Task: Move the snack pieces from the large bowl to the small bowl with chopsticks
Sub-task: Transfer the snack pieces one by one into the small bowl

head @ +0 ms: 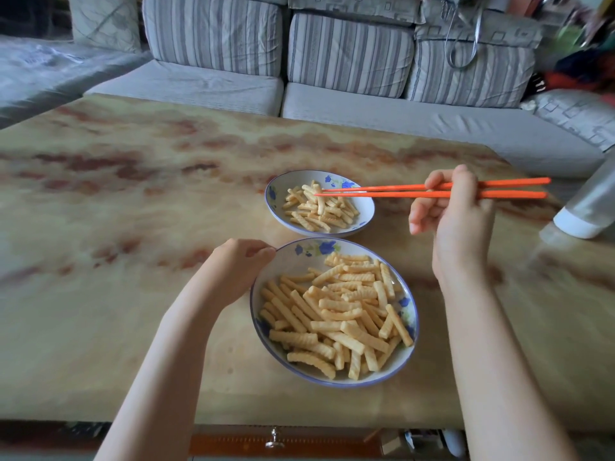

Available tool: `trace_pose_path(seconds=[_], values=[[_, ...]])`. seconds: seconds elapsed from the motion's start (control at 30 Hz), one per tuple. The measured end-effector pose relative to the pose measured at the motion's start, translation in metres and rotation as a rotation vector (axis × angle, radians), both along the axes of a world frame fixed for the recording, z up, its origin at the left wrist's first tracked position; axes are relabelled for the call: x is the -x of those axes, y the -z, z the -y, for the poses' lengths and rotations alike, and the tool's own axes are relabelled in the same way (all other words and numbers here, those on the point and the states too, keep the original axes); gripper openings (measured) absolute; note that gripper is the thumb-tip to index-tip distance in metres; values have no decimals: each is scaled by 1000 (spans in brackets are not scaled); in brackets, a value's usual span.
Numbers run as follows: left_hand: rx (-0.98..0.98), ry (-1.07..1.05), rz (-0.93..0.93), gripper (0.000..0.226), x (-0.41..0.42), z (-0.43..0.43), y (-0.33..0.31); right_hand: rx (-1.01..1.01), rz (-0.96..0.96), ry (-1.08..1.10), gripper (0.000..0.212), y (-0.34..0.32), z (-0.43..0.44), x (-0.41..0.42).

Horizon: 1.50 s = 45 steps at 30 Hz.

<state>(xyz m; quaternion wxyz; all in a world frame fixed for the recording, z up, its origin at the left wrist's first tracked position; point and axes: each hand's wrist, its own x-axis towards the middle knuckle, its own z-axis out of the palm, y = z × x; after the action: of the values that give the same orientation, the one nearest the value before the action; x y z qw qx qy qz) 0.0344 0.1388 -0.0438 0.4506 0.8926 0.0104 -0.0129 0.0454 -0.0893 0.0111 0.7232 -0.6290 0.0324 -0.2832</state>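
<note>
A large white bowl (286, 257) with blue flowers stands near the table's front edge, full of ridged yellow snack sticks (336, 314). Just behind it is a small matching bowl (364, 211) holding several snack pieces (316, 207). My right hand (452, 214) grips a pair of orange chopsticks (382, 191) held level, their tips over the small bowl's pile. I cannot tell whether a piece is pinched between the tips. My left hand (238, 261) holds the large bowl's left rim with curled fingers.
The bowls stand on a marbled beige table (133, 227). A silvery bottle with a white base (585, 211) lies at the right edge. A striped grey sofa (332, 78) runs behind the table. A drawer knob (274, 439) shows below the front edge.
</note>
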Motion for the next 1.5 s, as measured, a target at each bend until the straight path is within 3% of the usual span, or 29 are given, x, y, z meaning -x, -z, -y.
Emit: trace_pose_path(seconds=[0.4, 0.7, 0.97, 1.5], values=[[-3, 0, 1, 22, -1, -1, 0, 124, 8, -98, 42, 26, -23, -19], [-14, 1, -6, 23, 0, 0, -1, 134, -39, -94, 42, 2, 4, -4], [-28, 3, -1, 23, 0, -1, 0, 260, -82, -143, 41, -17, 35, 19], [-35, -7, 2, 22, 0, 0, 0, 253, -189, -124, 38, -18, 52, 26]])
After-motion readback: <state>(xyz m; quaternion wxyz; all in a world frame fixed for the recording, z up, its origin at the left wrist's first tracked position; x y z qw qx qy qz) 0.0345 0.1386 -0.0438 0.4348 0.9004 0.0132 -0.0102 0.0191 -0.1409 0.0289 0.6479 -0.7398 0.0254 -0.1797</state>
